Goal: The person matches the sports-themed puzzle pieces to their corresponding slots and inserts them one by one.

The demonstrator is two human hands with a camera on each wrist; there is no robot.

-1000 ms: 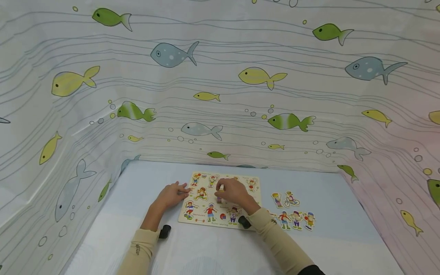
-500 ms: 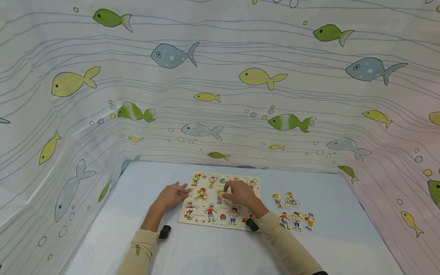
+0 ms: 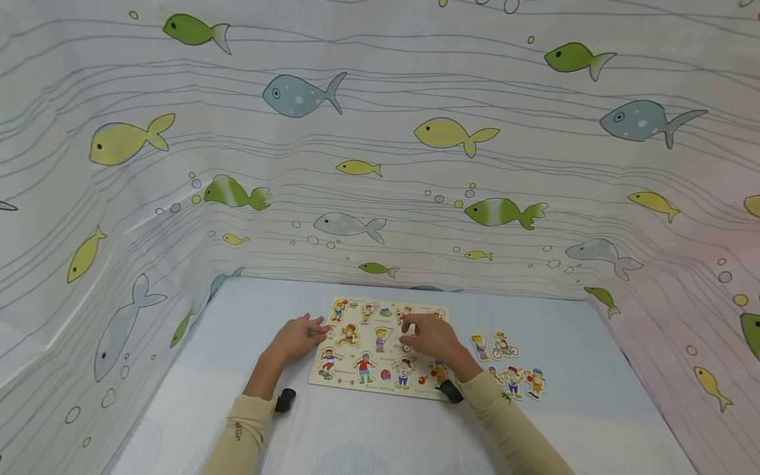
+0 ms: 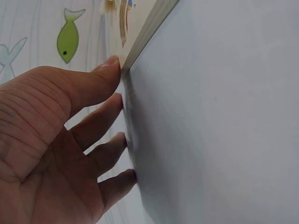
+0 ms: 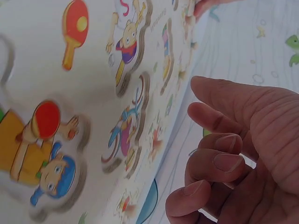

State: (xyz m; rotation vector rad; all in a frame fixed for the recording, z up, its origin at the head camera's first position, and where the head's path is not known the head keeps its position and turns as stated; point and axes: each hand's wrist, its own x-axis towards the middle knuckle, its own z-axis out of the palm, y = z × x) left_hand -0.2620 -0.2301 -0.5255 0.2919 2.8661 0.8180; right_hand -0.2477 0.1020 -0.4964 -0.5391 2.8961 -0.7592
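A cream wooden puzzle board (image 3: 313, 377) with colourful sports figures lies flat on the table. At its left edge rests my left hand (image 3: 295, 338); in the left wrist view the thumb (image 4: 110, 74) touches the board's edge, the other fingers spread below it. My right hand (image 3: 432, 338) hovers over the board's right half, fingers loosely bent and nothing between them. In the right wrist view, a cyclist picture (image 5: 122, 128) and a table tennis player (image 5: 58, 175) sit in sunken outlines. The right hand covers part of the cyclist spot in the head view.
Loose figure pieces lie right of the board: a cyclist (image 3: 505, 346), a figure in purple (image 3: 479, 346), a capped figure (image 3: 513, 382), one with a red paddle (image 3: 535, 382), and another partly behind the right sleeve (image 3: 493, 402). A fish-patterned curtain (image 3: 404, 191) surrounds the table (image 3: 332, 422).
My right hand has moved right across the board, away from the middle figure, which now shows fully. The right sleeve covers more of the loose pieces. My left hand has stayed put.
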